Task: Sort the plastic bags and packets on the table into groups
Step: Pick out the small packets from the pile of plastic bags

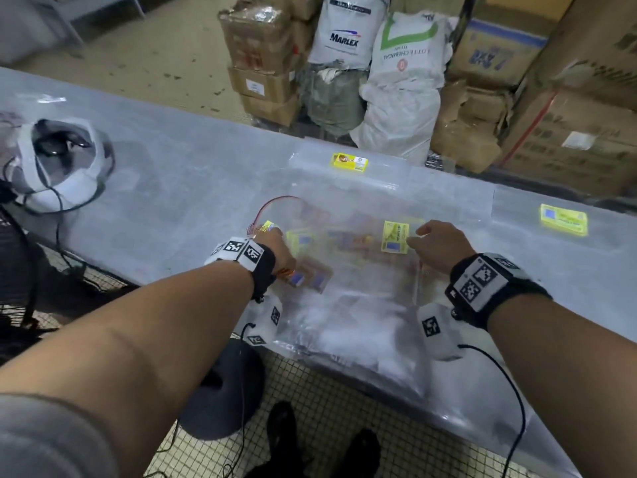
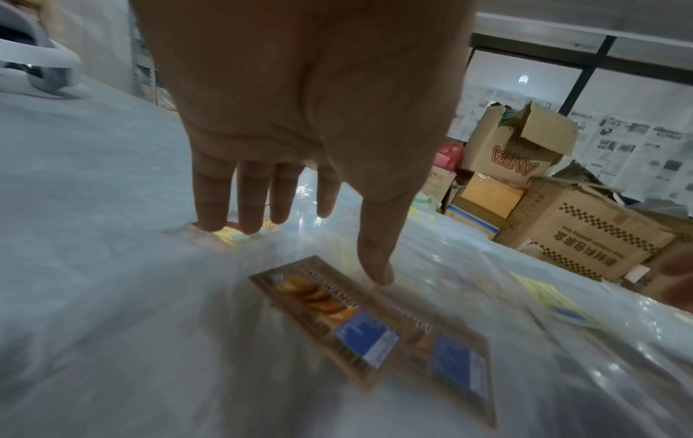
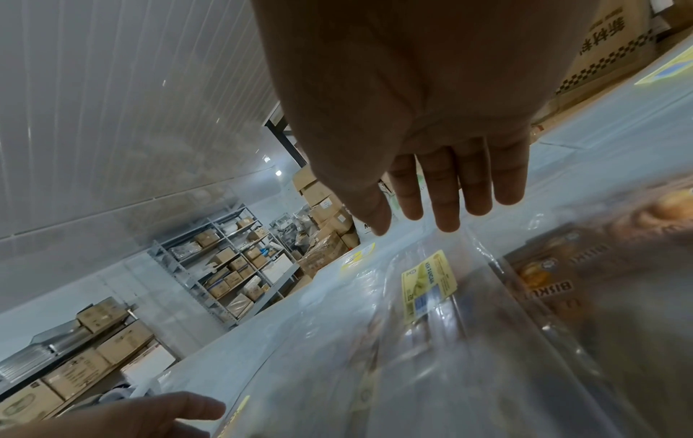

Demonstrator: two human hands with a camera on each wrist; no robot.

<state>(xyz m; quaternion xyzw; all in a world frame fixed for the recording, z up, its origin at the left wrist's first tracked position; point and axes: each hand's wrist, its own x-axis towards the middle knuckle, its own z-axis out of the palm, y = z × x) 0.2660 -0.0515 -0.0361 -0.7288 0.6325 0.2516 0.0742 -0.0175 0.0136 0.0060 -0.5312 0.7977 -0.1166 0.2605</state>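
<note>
Both hands are spread flat: the left hand [image 1: 275,248] is pressed on the near-left of the clear bags [image 1: 344,270] heaped mid-tabletop [image 1: 172,174], the right hand [image 1: 436,238] held beside a yellow label [image 1: 395,237]. Slippery film could be dragged along, and brown labels [image 2: 330,308] mixed with yellow.

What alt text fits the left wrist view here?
The left hand spreads straight fingers down onto a heap of clear plastic bags, its thumb beside a brown biscuit label. Cardboard boxes are stacked behind the table.
</note>
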